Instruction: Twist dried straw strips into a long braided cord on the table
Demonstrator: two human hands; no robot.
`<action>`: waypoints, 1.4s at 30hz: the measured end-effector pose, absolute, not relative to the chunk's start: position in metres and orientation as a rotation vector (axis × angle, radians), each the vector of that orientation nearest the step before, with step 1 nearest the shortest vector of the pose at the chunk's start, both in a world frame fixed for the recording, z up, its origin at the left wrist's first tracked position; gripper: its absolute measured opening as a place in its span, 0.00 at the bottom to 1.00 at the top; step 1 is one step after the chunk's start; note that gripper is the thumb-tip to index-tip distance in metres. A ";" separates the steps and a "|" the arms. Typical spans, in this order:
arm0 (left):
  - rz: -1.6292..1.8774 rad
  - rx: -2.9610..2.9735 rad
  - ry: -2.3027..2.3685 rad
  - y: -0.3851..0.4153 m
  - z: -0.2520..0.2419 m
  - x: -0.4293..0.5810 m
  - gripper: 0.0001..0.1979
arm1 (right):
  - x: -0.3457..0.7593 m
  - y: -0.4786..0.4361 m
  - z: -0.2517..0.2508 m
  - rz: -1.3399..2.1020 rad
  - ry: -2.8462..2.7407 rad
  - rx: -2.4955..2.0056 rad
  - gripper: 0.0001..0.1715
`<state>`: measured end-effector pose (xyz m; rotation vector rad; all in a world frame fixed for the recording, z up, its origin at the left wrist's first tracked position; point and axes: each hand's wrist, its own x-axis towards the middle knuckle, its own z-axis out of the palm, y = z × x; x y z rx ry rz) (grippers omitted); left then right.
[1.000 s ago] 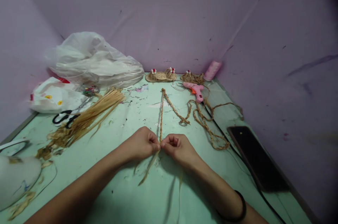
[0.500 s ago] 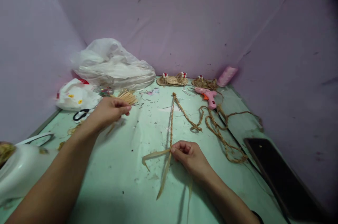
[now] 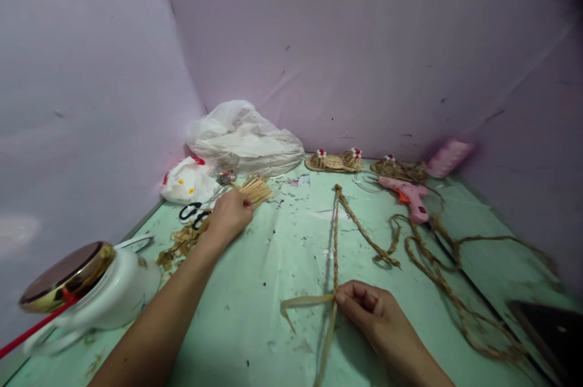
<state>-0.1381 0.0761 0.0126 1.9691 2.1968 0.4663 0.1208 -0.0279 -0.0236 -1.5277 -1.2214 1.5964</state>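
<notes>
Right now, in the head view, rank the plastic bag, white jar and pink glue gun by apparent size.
1. plastic bag and white jar: about alike; jar nearer the camera, so unranked.
2. pink glue gun: smallest.

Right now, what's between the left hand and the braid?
Head view: only bare green tabletop separates the left hand, resting on the straw bundle, from the braid the right hand pinches.

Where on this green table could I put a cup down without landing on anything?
The widest bare patch of table lies between the left hand on the straw bundle and the braid pinched by the right hand. Crowded: the loops of cord and glue gun on the right, scissors and bags on the left.
</notes>
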 end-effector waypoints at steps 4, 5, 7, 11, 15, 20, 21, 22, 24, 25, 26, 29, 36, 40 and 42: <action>0.307 2.022 2.276 0.077 0.008 -0.137 0.11 | 0.122 -0.027 -0.026 1.605 -1.245 -1.503 0.21; 0.307 2.007 2.261 0.077 0.009 -0.138 0.11 | 0.122 -0.027 -0.026 1.612 -1.248 -1.492 0.21; 0.311 1.954 2.243 0.077 0.010 -0.137 0.11 | 0.122 -0.027 -0.027 1.612 -1.250 -1.475 0.21; 0.285 1.975 2.325 0.077 0.007 -0.134 0.12 | 0.122 -0.027 -0.025 1.595 -1.252 -1.479 0.21; 0.412 1.941 2.265 0.077 0.012 -0.132 0.10 | 0.121 -0.027 -0.024 1.596 -1.255 -1.480 0.21; 0.571 1.539 1.785 0.066 0.036 -0.127 0.10 | 0.121 -0.028 -0.023 1.601 -1.248 -1.462 0.20; 0.485 1.498 1.657 0.064 0.040 -0.126 0.10 | 0.120 -0.028 -0.023 1.600 -1.245 -1.459 0.20; 0.376 1.493 1.570 0.062 0.042 -0.125 0.10 | 0.120 -0.027 -0.022 1.597 -1.240 -1.455 0.20; 0.186 1.571 1.604 0.060 0.043 -0.123 0.11 | 0.120 -0.027 -0.023 1.591 -1.234 -1.447 0.20; 0.139 1.643 1.701 0.060 0.043 -0.122 0.10 | 0.120 -0.027 -0.023 1.590 -1.235 -1.442 0.19; 0.132 1.727 1.799 0.059 0.042 -0.120 0.10 | 0.120 -0.027 -0.023 1.589 -1.238 -1.437 0.19; 0.202 1.934 1.821 0.055 0.042 -0.107 0.10 | 0.121 -0.027 -0.025 1.588 -1.253 -1.426 0.16; -0.057 2.226 1.730 0.029 0.024 -0.063 0.09 | 0.121 -0.026 -0.024 1.603 -1.254 -1.403 0.13; -0.116 2.271 1.766 0.028 0.019 -0.059 0.08 | 0.120 -0.026 -0.022 1.603 -1.239 -1.401 0.11; -0.055 2.197 1.673 0.028 0.023 -0.059 0.09 | 0.120 -0.026 -0.021 1.605 -1.233 -1.396 0.11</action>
